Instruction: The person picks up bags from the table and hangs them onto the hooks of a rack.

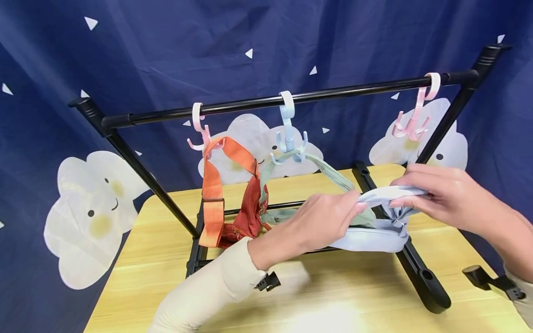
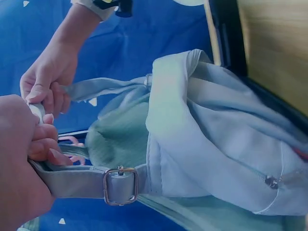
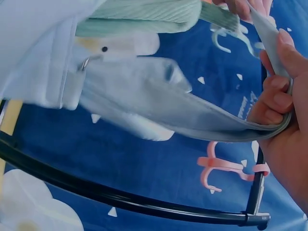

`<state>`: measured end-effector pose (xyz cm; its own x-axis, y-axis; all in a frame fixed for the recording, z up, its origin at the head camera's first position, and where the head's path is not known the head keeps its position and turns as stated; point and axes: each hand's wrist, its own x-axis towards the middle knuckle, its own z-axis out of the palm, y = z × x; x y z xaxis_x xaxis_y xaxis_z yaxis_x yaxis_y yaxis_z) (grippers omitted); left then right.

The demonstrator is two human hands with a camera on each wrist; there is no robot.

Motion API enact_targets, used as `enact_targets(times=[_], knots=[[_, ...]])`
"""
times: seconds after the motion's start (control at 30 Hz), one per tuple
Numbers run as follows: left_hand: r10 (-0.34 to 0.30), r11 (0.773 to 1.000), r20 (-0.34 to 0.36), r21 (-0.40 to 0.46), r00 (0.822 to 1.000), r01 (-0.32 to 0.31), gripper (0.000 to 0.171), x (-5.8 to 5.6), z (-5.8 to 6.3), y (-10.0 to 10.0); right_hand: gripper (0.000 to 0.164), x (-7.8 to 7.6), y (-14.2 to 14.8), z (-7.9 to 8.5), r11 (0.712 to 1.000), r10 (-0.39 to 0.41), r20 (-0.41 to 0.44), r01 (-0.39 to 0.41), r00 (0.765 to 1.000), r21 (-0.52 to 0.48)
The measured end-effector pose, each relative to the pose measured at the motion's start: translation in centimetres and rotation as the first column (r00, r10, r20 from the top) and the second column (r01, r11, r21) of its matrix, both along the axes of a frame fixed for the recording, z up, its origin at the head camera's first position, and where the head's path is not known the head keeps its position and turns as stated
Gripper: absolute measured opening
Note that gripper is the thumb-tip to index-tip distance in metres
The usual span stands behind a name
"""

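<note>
A pale blue bag [image 1: 368, 239] hangs from its strap [image 1: 381, 195], which stretches between both hands in front of the rack. My left hand [image 1: 318, 219] grips the strap on one side, near a metal buckle [image 2: 121, 186] seen in the left wrist view. With curled fingers, my right hand [image 1: 447, 196] holds the other side; the strap loops through it in the right wrist view. Behind the pale bag, a green bag's ribbed strap [image 1: 333, 175] hangs on a light blue hook [image 1: 287, 122]. Much of the green bag is hidden.
A black rack bar [image 1: 245, 104] runs across the view. At its left, a pink hook [image 1: 198, 118] carries a red-orange bag [image 1: 250, 215]. Another pink hook [image 1: 416, 115] hangs at the right, above the right hand. The rack's black foot [image 1: 429, 286] stands on the wooden table [image 1: 137, 259].
</note>
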<state>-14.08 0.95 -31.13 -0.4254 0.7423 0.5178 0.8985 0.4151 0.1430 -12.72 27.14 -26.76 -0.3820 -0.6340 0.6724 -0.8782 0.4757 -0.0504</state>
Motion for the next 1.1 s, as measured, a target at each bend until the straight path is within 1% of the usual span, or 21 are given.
enact_targets(times=[0.1,0.17,0.2,0.37,0.47,0.57,0.7,0.83,1.0,1.1], knots=[[-0.005,1.000,0.034,0.018,0.999,0.004,0.023,0.0,1.1,0.1,0.050,-0.2,-0.2,0.7,0.998,0.025,-0.011,-0.026,1.000,-0.051],[-0.002,1.000,0.051,0.030,0.999,0.001,0.023,0.0,1.7,0.2,0.052,-0.2,-0.3,1.1,0.997,0.021,-0.035,-0.024,0.999,-0.067],[0.001,0.999,0.056,0.036,0.998,-0.003,0.023,0.0,2.0,0.3,0.054,-0.2,-0.2,1.4,0.999,-0.002,-0.034,0.000,0.999,-0.053],[0.029,0.998,0.051,0.059,0.998,-0.032,0.026,0.0,3.7,0.7,0.054,-0.4,0.1,2.7,0.999,-0.033,-0.106,0.029,0.994,-0.038],[0.040,0.998,0.080,0.039,0.996,-0.043,0.026,-0.2,4.8,0.9,0.054,-0.5,0.1,3.5,0.998,-0.045,-0.157,0.039,0.987,-0.040],[0.044,0.999,0.133,0.019,0.990,-0.047,0.027,-0.6,5.7,1.2,0.057,-0.4,0.5,4.0,0.996,-0.092,-0.175,0.090,0.980,-0.020],[0.047,0.999,0.213,0.016,0.976,-0.052,0.026,-1.2,6.5,1.6,0.064,-0.5,1.1,4.1,0.990,-0.140,-0.144,0.141,0.980,-0.004],[0.051,0.998,0.289,0.015,0.956,-0.058,0.026,-1.5,6.9,2.0,0.066,-0.7,1.7,4.0,0.986,-0.166,-0.122,0.168,0.979,0.007],[0.043,0.998,0.366,0.023,0.930,-0.056,0.028,-1.5,7.4,2.6,0.068,-0.2,2.4,4.2,0.972,-0.229,-0.095,0.232,0.969,0.024],[0.019,0.998,0.424,0.049,0.906,-0.044,0.029,-1.2,7.8,2.9,0.068,0.1,2.6,4.4,0.962,-0.271,-0.076,0.273,0.960,0.017]])
